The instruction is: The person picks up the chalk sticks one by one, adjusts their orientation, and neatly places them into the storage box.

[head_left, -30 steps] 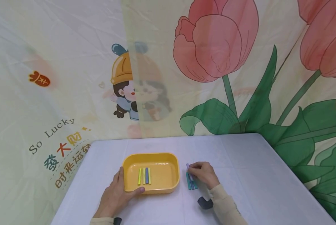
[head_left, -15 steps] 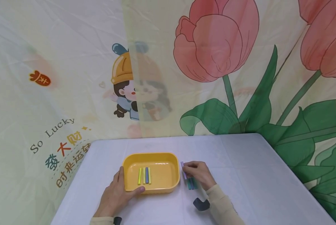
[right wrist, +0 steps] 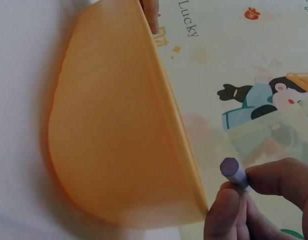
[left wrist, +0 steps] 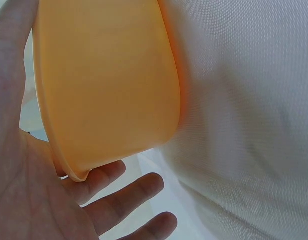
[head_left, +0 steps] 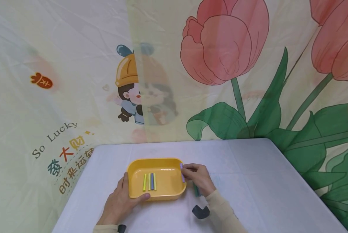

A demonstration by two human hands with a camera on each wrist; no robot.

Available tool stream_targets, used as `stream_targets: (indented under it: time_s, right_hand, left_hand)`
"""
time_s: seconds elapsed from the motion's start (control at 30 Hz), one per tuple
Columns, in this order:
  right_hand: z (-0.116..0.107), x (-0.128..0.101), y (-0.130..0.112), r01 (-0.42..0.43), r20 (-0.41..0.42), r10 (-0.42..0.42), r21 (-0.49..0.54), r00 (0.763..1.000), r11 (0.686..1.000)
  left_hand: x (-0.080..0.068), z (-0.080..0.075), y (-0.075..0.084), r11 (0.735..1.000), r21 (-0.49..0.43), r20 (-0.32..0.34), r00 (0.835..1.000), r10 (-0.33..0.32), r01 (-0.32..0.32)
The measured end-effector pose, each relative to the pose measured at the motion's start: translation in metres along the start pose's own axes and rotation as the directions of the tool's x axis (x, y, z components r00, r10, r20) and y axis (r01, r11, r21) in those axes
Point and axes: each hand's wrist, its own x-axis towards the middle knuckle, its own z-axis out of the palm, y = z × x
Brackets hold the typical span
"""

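A yellow plastic tray stands on the table, holding a row of yellow and pale yellow chalk sticks and one blue chalk stick. My left hand grips its left side, thumb over the near rim and fingers along the outer wall. At the tray's right rim, my right hand pinches a purple chalk stick between thumb and fingers. That stick overlaps the rim in the head view. Green chalk sticks lie on the table, partly hidden beneath the right hand.
A white cloth covers the table. Behind it hangs a printed curtain with tulips and cartoon figures. A black wrist device sits by the right sleeve.
My right hand has carried the purple chalk stick leftward, from above the green sticks to the tray's right rim. The left hand and the tray have stayed put.
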Motion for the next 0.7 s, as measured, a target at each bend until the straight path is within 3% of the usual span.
stream_targets:
  time_s: [0.5,0.7]
  right_hand:
    - [0.031,-0.003,-0.01,0.048,0.026,-0.051,0.119,0.998,0.992]
    - [0.044,-0.002,-0.013,0.063,0.045,-0.068,0.111,0.997,0.992]
  left_hand:
    - [0.0,0.001,-0.002,1.0,-0.001,-0.007,1.0,0.03,-0.03]
    - [0.0,0.001,-0.003,0.999,-0.009,-0.008,0.999,0.031,-0.031]
